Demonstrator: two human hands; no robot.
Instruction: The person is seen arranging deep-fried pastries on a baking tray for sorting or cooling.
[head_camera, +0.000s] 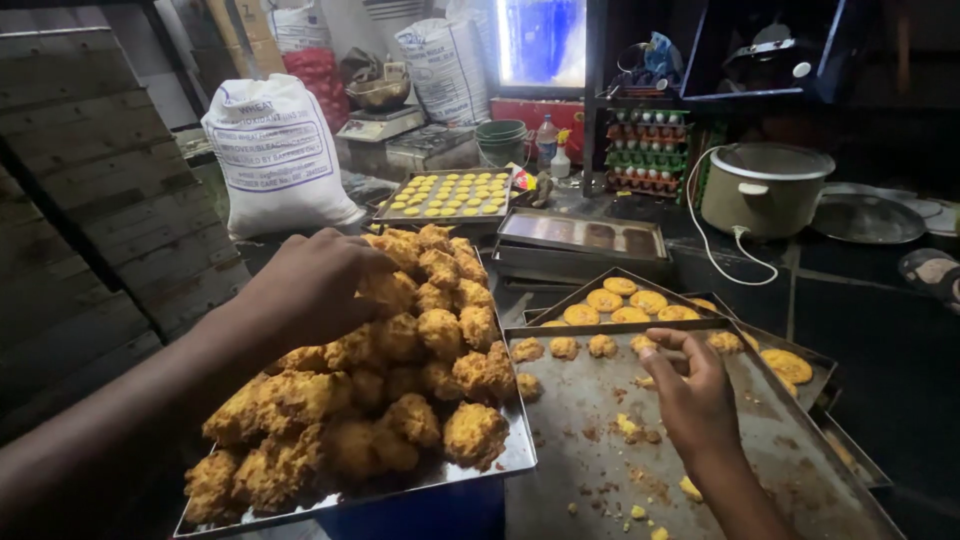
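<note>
My left hand (310, 285) reaches forward over the heap of golden fried cookies (390, 390), palm down, fingers curled onto the top of the pile; whether they have closed on one piece I cannot tell, since the back of the hand hides them. My right hand (695, 395) stretches out over the big baking tray (800, 470), fingers pinched together at a small cookie (645, 345) in the row along its far edge.

The heap sits piled high on a steel tray (500, 462) at my left. The big baking tray beside it holds mostly crumbs and that one row of pieces. Behind it, another tray (560, 305) carries round orange biscuits (625, 300). Further back on the dark tabletop (870, 320) a flat tray (395, 215) is filled with small yellow rounds (450, 193).
</note>
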